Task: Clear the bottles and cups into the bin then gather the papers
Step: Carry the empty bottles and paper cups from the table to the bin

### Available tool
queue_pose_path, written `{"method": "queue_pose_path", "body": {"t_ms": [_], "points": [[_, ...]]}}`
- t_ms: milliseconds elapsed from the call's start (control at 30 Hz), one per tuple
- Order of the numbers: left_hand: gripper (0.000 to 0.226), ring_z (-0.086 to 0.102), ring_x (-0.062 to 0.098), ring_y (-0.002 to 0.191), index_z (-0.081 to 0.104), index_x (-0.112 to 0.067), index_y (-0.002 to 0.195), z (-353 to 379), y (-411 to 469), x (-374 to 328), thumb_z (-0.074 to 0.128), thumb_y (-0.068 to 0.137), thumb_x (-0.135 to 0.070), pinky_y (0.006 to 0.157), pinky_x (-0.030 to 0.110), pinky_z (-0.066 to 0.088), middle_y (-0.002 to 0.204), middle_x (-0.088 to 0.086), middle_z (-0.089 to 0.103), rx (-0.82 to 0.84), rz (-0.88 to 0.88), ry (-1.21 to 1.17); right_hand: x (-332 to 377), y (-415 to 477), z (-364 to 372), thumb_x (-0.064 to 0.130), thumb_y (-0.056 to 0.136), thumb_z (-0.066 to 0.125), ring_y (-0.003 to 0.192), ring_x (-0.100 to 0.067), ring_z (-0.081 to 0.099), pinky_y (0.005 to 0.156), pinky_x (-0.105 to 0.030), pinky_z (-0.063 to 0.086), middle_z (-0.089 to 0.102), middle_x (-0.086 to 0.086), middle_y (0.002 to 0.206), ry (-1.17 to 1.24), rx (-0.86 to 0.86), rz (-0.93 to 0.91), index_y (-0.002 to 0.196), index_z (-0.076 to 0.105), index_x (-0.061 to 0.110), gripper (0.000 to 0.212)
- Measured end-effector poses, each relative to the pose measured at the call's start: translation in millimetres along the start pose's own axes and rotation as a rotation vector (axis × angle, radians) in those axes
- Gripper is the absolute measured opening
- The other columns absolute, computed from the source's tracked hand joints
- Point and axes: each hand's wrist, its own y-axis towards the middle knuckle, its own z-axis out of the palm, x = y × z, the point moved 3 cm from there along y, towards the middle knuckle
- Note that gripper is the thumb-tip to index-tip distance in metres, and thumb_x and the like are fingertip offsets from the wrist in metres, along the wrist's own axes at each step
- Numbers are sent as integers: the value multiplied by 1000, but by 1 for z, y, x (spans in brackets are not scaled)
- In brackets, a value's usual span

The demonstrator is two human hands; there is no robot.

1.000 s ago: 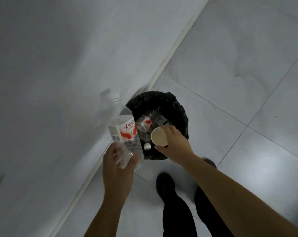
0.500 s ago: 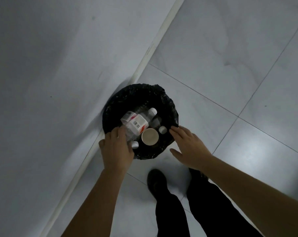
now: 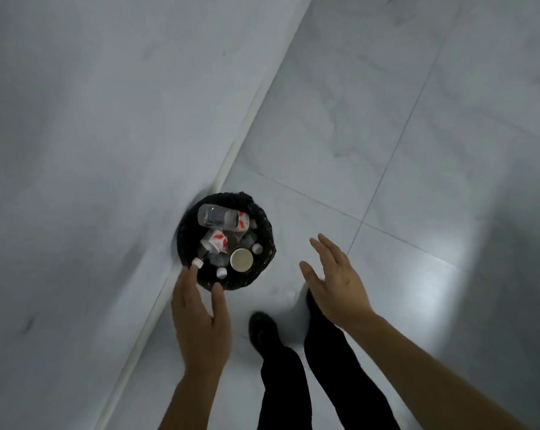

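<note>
The bin (image 3: 264, 231) stands on the floor (image 3: 386, 150) holding bottles (image 3: 222, 217) and a cup (image 3: 241, 259); the left hand (image 3: 202, 324) hovers near it, the right hand (image 3: 340, 282) rightward, both empty with fingers straight

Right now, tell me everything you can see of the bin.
The bin is round, lined with a black bag over its rim. It stands upright on the tiled floor beside the wall, nearly full: clear bottles with red-and-white labels, white caps, a paper cup mouth-up. Fingertips of the left hand overlap its near rim; contact unclear. The right hand is apart.
</note>
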Motion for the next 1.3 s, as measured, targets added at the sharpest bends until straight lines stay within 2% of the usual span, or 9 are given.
{"method": "queue_pose_path", "body": {"t_ms": [133,233,533,667,833,900,1000,1133,1300], "points": [[42,47,10,124,45,-29,139,-74,-70,-112,56,98,-28,105,33,38,133,-21,48,104,63,-194,51,-87,-117,53,99,43,145,-11,33,114,-36,38,28,8,160,169,-197,10,154,29,26,63],[40,48,-13,112,43,-41,133,-137,-118,-192,56,96,-29,91,9,38,122,-42,40,173,208,-265,83,-161,-196,51,98,46,139,-9,39,108,-30,41,36,8,154,263,-372,23,152,31,27,61],[52,51,-13,119,46,-23,141,-273,-223,-274,58,92,-36,92,18,42,137,-14,54,233,558,-425,132,-368,-301,50,94,52,122,4,51,95,-23,49,51,17,137,580,-819,-26,144,41,34,53],[50,52,-14,115,46,-28,139,-287,-245,-262,55,90,-35,94,23,42,137,-16,54,398,712,-351,127,-450,-264,47,94,54,121,6,52,91,-19,48,53,18,134,581,-998,112,142,43,33,51],[47,51,2,126,46,-25,139,-259,-270,-243,55,94,-31,98,34,47,136,-17,54,613,836,-262,103,-548,-169,51,91,53,118,5,52,92,-24,51,51,20,131,586,-1144,433,138,40,40,50],[44,52,2,124,46,-25,138,-241,-293,-240,55,95,-28,97,29,47,135,-13,54,717,875,-250,97,-592,-134,54,89,53,117,5,53,92,-24,51,51,18,131,604,-1218,570,141,41,37,56],[44,53,-3,120,46,-26,137,-218,-350,-240,55,95,-28,87,13,45,134,-9,55,905,973,-199,97,-665,-87,49,89,57,116,0,55,91,-24,51,51,16,132,655,-1364,750,144,41,31,60],[47,53,-1,122,45,-24,140,-198,-453,-241,57,95,-26,91,20,45,133,-12,54,1128,1222,-83,98,-759,-28,30,90,68,115,-8,58,87,-24,51,58,9,127,697,-1637,965,143,46,20,59],[49,53,4,122,44,-23,140,-175,-583,-211,59,94,-26,94,27,48,134,-10,52,1279,1450,29,84,-850,47,26,89,70,116,-8,58,90,-32,53,58,9,126,837,-1871,1135,142,48,23,58]]}}
